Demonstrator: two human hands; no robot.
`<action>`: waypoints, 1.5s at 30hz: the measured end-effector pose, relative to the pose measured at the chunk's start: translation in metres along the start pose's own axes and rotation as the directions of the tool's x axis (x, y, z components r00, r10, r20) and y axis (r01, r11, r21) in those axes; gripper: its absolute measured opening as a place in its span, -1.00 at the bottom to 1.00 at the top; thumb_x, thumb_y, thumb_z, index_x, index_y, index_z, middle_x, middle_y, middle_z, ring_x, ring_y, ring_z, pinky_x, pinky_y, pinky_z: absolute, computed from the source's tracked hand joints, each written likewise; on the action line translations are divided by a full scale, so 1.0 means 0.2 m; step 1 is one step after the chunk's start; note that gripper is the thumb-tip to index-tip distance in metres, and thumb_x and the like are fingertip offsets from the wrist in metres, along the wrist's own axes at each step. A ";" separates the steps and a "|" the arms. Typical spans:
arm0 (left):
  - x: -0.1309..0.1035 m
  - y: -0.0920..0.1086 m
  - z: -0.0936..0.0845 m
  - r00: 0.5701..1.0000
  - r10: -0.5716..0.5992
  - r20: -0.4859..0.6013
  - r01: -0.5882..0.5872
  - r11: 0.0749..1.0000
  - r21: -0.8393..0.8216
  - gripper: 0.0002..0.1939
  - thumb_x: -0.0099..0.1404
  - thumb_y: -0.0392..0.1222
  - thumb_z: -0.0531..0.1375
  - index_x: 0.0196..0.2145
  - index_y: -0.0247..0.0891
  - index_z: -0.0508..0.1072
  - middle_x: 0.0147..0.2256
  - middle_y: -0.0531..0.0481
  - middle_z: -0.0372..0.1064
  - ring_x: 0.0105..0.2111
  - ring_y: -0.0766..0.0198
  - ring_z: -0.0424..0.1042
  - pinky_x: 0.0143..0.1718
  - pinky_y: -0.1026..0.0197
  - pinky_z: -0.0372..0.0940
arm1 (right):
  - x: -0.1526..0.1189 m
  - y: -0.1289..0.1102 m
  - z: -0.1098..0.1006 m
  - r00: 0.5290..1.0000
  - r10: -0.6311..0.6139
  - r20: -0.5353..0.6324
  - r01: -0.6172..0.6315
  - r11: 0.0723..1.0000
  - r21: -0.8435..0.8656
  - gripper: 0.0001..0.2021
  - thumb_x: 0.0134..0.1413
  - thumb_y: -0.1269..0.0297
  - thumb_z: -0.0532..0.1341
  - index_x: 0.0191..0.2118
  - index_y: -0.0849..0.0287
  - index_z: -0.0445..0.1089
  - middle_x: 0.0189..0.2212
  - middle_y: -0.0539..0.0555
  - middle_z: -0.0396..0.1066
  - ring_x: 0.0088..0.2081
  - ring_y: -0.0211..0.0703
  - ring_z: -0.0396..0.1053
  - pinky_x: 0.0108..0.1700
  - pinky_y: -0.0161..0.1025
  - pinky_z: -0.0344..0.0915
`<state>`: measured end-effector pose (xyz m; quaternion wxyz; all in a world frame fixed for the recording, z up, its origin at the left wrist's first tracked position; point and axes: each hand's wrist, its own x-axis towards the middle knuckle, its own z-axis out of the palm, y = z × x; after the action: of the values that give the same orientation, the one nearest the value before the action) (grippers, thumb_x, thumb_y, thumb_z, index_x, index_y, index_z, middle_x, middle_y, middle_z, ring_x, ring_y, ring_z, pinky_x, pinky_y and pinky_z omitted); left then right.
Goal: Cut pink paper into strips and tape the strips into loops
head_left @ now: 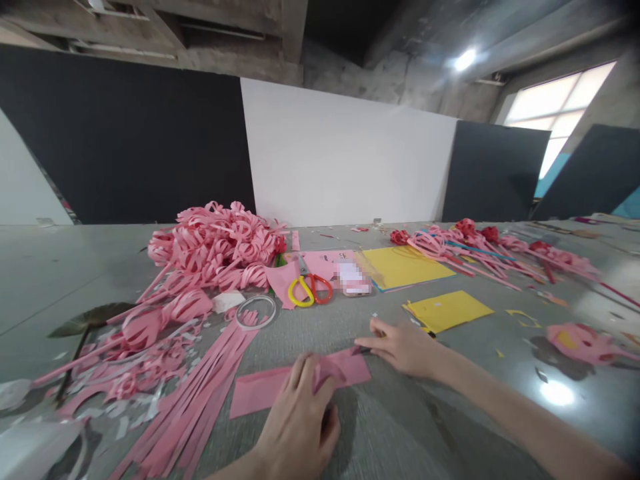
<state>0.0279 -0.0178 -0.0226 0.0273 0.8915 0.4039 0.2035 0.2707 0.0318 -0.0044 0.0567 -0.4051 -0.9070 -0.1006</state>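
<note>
A flat piece of pink paper [260, 389] lies on the grey floor in front of me, with a loosely raised pink strip along its far right part. My left hand [300, 417] presses on its middle, fingers bent and touching it. At the paper's right end, my right hand [403, 348] is closed around a slim tool that looks like a craft knife, mostly hidden by the fingers. Its dark tip [364, 349] meets the paper's far right edge. To the left lies a bundle of cut pink strips [205, 393].
Beyond my hands lie scissors [310, 291], a roll of tape [256, 325], a phone [353, 279] and yellow sheets [407, 267]. A yellow packet [450, 311] is near my right wrist. Pink paper flowers [220, 243] are heaped at left; more stems [465, 250] lie at right.
</note>
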 end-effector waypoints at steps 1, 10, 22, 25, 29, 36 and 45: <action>0.01 -0.01 0.00 1.000 -0.014 -0.015 0.014 1.000 -0.004 -0.69 0.03 -0.39 0.05 -0.22 -0.24 0.33 0.01 -0.16 0.09 0.05 -0.01 0.03 -0.03 -0.06 0.14 | 0.00 0.00 -0.01 0.999 0.039 -0.001 -0.039 0.997 0.062 -0.70 0.17 0.28 -0.06 -0.02 -0.10 0.23 -0.28 0.02 0.23 -0.51 -0.36 0.24 -0.47 -0.38 0.07; 0.09 -0.08 -0.06 0.984 -0.179 -0.003 0.171 0.944 -0.282 -0.81 0.15 -0.38 -0.04 -0.41 -0.21 0.33 -0.38 0.02 0.33 -0.37 0.27 0.33 -0.31 0.22 0.21 | 0.05 -0.04 -0.09 0.878 0.473 0.065 -0.372 0.592 0.715 -0.67 0.13 0.14 -0.06 -0.08 0.17 0.24 -0.48 -0.01 0.27 -0.56 -0.30 0.22 -0.49 -0.34 0.14; 0.11 -0.09 -0.09 0.950 -0.307 -0.050 0.272 0.897 -0.349 -0.94 0.15 -0.25 0.07 -0.41 -0.19 0.34 -0.46 0.10 0.33 -0.46 0.33 0.32 -0.43 0.33 0.12 | 0.10 -0.24 -0.06 0.883 0.423 0.203 -0.350 0.307 0.885 -0.76 -0.25 0.36 0.23 -0.37 0.17 0.19 -0.58 -0.14 0.13 -0.54 -0.36 0.09 -0.52 -0.43 0.01; 0.11 -0.09 -0.10 0.964 -0.257 -0.066 0.233 0.938 -0.256 -0.85 0.17 -0.22 0.07 -0.49 -0.18 0.41 -0.48 0.09 0.32 -0.48 0.34 0.30 -0.45 0.34 0.11 | 0.11 -0.26 -0.06 0.885 0.425 0.192 -0.364 0.373 0.853 -0.70 -0.28 0.37 0.25 -0.30 0.17 0.22 -0.56 -0.14 0.16 -0.51 -0.34 0.09 -0.50 -0.43 0.02; 0.11 -0.08 -0.11 0.964 -0.249 -0.092 0.227 0.953 -0.202 -0.80 0.19 -0.23 0.05 -0.53 -0.21 0.41 -0.51 0.08 0.32 -0.49 0.34 0.29 -0.42 0.33 0.12 | 0.11 -0.28 -0.07 0.900 0.394 0.188 -0.351 0.397 0.848 -0.67 -0.27 0.41 0.22 -0.25 0.16 0.23 -0.55 -0.14 0.18 -0.51 -0.33 0.11 -0.49 -0.42 0.03; 0.10 -0.08 -0.11 0.975 -0.131 -0.178 0.122 0.991 -0.059 -0.88 0.23 -0.23 0.03 -0.34 -0.22 0.35 -0.37 0.01 0.31 -0.37 0.25 0.30 -0.33 0.21 0.19 | 0.10 -0.25 -0.07 0.873 0.436 0.220 -0.411 0.414 0.812 -0.66 -0.25 0.36 0.22 -0.22 0.17 0.23 -0.54 -0.11 0.21 -0.49 -0.30 0.15 -0.48 -0.40 0.05; 0.03 -0.02 -0.05 0.988 0.149 0.031 -0.151 0.927 0.344 -0.78 0.13 -0.47 0.01 -0.30 -0.32 0.37 -0.32 -0.09 0.32 -0.30 0.15 0.32 -0.28 0.11 0.28 | 0.10 -0.16 -0.10 0.780 0.552 0.295 -0.585 0.476 0.657 -0.56 -0.30 0.42 0.22 -0.15 0.20 0.23 -0.39 0.01 0.36 -0.35 -0.17 0.30 -0.34 -0.33 0.14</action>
<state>0.0256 -0.0121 -0.0127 -0.1440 0.9111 0.3640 0.1289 0.2341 0.0211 0.0141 0.2212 -0.6278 -0.6854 0.2952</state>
